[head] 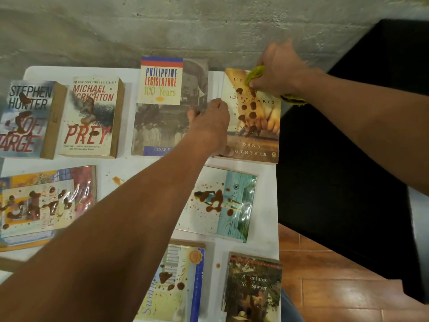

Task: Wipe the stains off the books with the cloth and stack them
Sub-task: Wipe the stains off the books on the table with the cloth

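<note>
Several books lie flat on a white table point(130, 163), most spattered with brown stains. At the far right lies the Dana Gynther book point(257, 140), with dark blobs across its cover. My right hand point(278, 70) presses a bunched yellow-green cloth point(255, 74) onto that book's top edge. My left hand point(212, 126) rests palm down on its left edge, fingers spread, holding it still. Beside it sits the Philippine Legislature book point(162, 101). Further left are Prey point(92, 117) and the Stephen Hunter book point(25, 119), both stained.
A teal-covered stained book point(232, 203) lies below the Gynther book. The Tom Sawyer book point(253, 289) and a pale stained book point(176, 282) sit at the near edge; a colourful stained book point(44, 203) is left. A concrete wall point(162, 31) backs the table.
</note>
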{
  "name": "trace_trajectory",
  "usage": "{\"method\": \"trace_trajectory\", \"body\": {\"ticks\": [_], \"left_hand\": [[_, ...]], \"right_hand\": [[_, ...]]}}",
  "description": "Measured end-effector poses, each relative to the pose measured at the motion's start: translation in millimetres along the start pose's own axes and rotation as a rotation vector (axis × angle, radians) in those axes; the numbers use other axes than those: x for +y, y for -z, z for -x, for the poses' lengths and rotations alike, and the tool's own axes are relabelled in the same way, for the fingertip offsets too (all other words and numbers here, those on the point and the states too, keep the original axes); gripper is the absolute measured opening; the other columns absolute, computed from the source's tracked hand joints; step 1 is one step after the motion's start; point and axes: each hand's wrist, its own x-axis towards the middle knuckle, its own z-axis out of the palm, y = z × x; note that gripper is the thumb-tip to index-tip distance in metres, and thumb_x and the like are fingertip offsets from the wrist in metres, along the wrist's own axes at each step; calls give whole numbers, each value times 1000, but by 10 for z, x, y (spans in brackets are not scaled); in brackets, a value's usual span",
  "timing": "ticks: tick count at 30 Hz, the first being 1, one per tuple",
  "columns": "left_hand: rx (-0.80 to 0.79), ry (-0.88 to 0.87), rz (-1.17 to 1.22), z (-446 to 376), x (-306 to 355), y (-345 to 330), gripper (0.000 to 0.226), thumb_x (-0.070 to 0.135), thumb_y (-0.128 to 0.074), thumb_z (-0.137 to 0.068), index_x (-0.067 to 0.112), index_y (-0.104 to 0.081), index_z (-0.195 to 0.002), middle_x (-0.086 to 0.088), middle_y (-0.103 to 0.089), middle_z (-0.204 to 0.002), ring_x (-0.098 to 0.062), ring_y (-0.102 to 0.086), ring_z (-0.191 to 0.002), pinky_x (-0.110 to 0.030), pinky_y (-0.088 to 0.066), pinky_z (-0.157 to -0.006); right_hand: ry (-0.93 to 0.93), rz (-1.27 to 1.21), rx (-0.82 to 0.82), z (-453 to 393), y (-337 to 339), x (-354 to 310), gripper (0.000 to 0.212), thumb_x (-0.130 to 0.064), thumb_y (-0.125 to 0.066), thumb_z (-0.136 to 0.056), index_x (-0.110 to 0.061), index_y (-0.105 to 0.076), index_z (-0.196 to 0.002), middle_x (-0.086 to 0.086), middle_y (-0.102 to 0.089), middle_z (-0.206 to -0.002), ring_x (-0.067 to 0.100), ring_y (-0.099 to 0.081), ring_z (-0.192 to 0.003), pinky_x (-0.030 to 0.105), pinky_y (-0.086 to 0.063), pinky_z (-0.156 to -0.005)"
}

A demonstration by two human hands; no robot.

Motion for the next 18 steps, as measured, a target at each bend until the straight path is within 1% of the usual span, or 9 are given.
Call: {"method": "trace_trajectory", "body": {"ticks": [2, 3, 4, 6, 8, 10, 12, 15, 18], "left_hand": [[-1, 1, 9, 3, -3, -6, 107, 46, -89, -69, 9, -27, -148, -1, -29, -151, -21, -47, -132, -43, -25, -111], [1, 1, 7, 1, -2, -5, 107, 47, -89, -69, 9, -27, -148, -1, -29, -151, -21, -46, -133, -43, -25, -112], [2, 1, 4, -2, 2, 2, 107, 47, -89, -69, 9, -27, -148, -1, -30, -151, -21, -45, -134, -44, -24, -112], [0, 0, 4, 6, -4, 3, 106, 47, -88, -70, 9, -27, -148, -2, -30, -151, -21, -44, -135, -44, -24, -113], [-1, -2, 1, 21, -11, 4, 107, 47, -87, -71, 9, -25, -150, -2, -28, -153, -20, -41, -136, -45, -25, -113], [4, -10, -7, 30, -15, 6, 106, 47, -86, -73, 10, -25, -151, -1, -28, -153, -20, -39, -137, -45, -26, -113], [9, -10, 4, 51, -16, 2, 104, 46, -86, -73, 10, -26, -150, -1, -30, -152, -20, -40, -136, -44, -26, -112], [-7, 15, 25, 65, 7, 9, 96, 46, -86, -73, 13, -30, -144, -3, -42, -143, -23, -45, -130, -43, -26, -108], [-18, 41, 23, 73, 14, 20, 88, 47, -85, -74, 14, -33, -137, -4, -53, -128, -25, -52, -121, -42, -27, -104]], "right_hand": [[7, 17, 16, -8, -6, -19, 56, -46, -73, -85, -13, -58, -128, 14, -49, -129, 25, -50, -111, 31, -37, -88], [19, 24, 11, -7, -3, -30, 55, -46, -73, -85, -14, -58, -128, 13, -49, -129, 25, -49, -110, 31, -37, -86], [29, 23, 3, -8, 7, -39, 53, -45, -73, -85, -14, -59, -126, 12, -50, -127, 23, -48, -107, 31, -37, -86], [30, 25, -9, -9, 22, -65, 50, -47, -73, -84, -15, -62, -122, 12, -54, -121, 19, -46, -100, 31, -38, -95], [28, 27, -4, -11, 51, -85, 49, -46, -72, -86, -13, -63, -121, 14, -55, -119, 21, -49, -101, 33, -38, -99], [42, 26, -17, -3, 70, -111, 47, -44, -71, -88, -11, -64, -120, 15, -54, -123, 26, -54, -109, 33, -41, -93], [62, 41, -20, 3, 58, -139, 46, -42, -71, -89, -10, -65, -121, 16, -54, -129, 27, -56, -111, 32, -43, -85], [66, 48, -11, 39, 79, -203, 47, -38, -72, -89, -11, -63, -127, 16, -50, -135, 26, -58, -108, 31, -47, -83], [114, 60, -37, 37, 116, -276, 50, -40, -73, -88, -8, -65, -126, 15, -55, -127, 27, -58, -104, 33, -50, -84]]}}
